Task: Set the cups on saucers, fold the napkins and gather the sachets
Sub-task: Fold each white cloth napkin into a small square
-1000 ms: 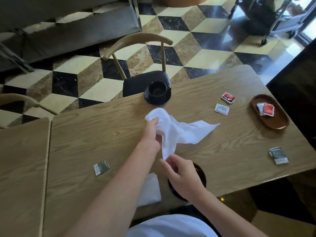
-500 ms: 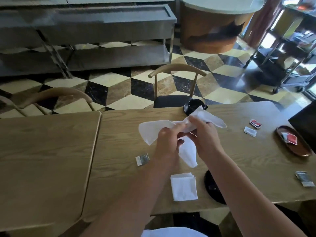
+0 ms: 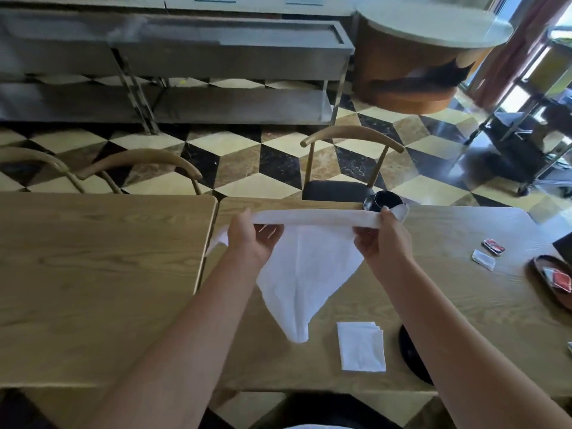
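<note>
The left hand (image 3: pixel 251 239) and the right hand (image 3: pixel 381 243) each pinched one end of the white napkin (image 3: pixel 305 274), thumbs nearest the camera and fingers curled round the rolled top edge. Between them that edge ran taut and roughly level, its long axis lying straight from one hand to the other, while the rest of the cloth hung down from it in a point toward the person, above the table (image 3: pixel 108 274); whether the tip touched the wood could not be told. A short tail of cloth trailed beyond the left hand. The coming fold looked to depend on that level span: neither hand was nearer the cloth, so bringing the two ends together, or laying the edge flat, would likely need both to act evenly. Below the right hand, nearer the person, a folded napkin (image 3: pixel 361 346) lay flat, with a dark saucer (image 3: pixel 411 357) just beside it, partly hidden by the right forearm. Just beyond the right hand stood a black cup (image 3: pixel 382 201) at the far edge. Well out to the right lay a red sachet (image 3: pixel 493 246) and a white sachet (image 3: pixel 483 260), close together, near an oval wooden tray (image 3: pixel 540 274) that held more sachets.
</note>
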The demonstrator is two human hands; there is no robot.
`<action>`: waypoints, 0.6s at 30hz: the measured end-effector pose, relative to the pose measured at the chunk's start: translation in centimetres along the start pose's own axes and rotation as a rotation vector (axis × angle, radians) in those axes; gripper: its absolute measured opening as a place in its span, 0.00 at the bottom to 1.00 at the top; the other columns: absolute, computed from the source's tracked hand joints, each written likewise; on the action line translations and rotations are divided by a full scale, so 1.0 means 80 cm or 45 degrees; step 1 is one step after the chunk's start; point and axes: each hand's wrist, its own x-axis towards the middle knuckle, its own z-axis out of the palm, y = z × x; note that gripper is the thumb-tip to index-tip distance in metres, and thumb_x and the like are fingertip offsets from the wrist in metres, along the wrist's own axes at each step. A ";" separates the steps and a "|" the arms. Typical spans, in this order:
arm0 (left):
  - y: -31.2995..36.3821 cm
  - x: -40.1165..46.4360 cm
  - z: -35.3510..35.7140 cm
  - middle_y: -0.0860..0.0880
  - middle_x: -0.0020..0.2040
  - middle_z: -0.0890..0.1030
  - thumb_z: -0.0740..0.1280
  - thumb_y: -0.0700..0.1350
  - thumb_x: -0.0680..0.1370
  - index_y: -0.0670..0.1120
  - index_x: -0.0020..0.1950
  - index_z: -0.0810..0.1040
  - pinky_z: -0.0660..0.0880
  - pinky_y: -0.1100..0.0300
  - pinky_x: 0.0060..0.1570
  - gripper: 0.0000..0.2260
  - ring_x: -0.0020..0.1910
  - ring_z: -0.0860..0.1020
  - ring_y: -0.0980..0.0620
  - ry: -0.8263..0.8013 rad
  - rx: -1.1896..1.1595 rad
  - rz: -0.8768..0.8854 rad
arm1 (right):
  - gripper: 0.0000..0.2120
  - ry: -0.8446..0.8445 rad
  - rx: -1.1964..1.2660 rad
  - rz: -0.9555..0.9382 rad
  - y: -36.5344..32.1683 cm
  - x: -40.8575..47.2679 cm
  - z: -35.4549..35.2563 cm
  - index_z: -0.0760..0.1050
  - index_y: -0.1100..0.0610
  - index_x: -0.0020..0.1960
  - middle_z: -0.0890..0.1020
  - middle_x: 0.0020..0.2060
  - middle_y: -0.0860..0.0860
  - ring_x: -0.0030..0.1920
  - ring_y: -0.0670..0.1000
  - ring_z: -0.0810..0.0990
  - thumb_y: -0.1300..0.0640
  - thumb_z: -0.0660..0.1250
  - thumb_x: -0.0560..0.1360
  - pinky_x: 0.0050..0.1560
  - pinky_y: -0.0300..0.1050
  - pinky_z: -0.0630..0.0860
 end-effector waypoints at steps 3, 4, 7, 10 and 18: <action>0.023 0.019 0.014 0.37 0.56 0.79 0.59 0.44 0.81 0.38 0.60 0.77 0.82 0.44 0.45 0.13 0.57 0.79 0.38 -0.017 0.123 0.115 | 0.09 -0.021 -0.058 0.010 -0.004 0.034 0.015 0.77 0.56 0.57 0.85 0.34 0.55 0.31 0.48 0.85 0.52 0.63 0.82 0.27 0.38 0.77; 0.032 0.025 0.022 0.36 0.59 0.78 0.59 0.44 0.81 0.39 0.64 0.76 0.82 0.40 0.47 0.15 0.60 0.78 0.36 -0.060 0.103 0.149 | 0.08 -0.033 -0.054 -0.003 -0.009 0.044 0.023 0.77 0.54 0.55 0.84 0.35 0.54 0.31 0.48 0.85 0.52 0.62 0.82 0.27 0.39 0.77; 0.059 0.036 0.051 0.37 0.56 0.77 0.58 0.48 0.82 0.39 0.64 0.75 0.82 0.42 0.47 0.17 0.55 0.79 0.36 -0.172 0.027 0.260 | 0.09 -0.021 -0.067 -0.084 -0.032 0.067 0.048 0.77 0.52 0.49 0.85 0.30 0.51 0.32 0.48 0.86 0.50 0.60 0.82 0.28 0.40 0.78; 0.079 0.042 0.063 0.36 0.56 0.80 0.59 0.52 0.82 0.39 0.66 0.77 0.79 0.43 0.56 0.20 0.56 0.80 0.37 -0.199 -0.084 0.328 | 0.12 0.030 -0.085 -0.152 -0.052 0.082 0.058 0.76 0.55 0.50 0.85 0.32 0.53 0.31 0.49 0.86 0.48 0.59 0.81 0.27 0.40 0.78; 0.060 0.040 -0.037 0.43 0.52 0.84 0.60 0.44 0.80 0.44 0.65 0.77 0.82 0.53 0.41 0.15 0.51 0.83 0.44 0.017 0.031 0.395 | 0.06 0.097 -0.060 0.078 0.013 0.070 0.003 0.75 0.56 0.48 0.81 0.28 0.54 0.23 0.47 0.80 0.55 0.62 0.81 0.25 0.39 0.77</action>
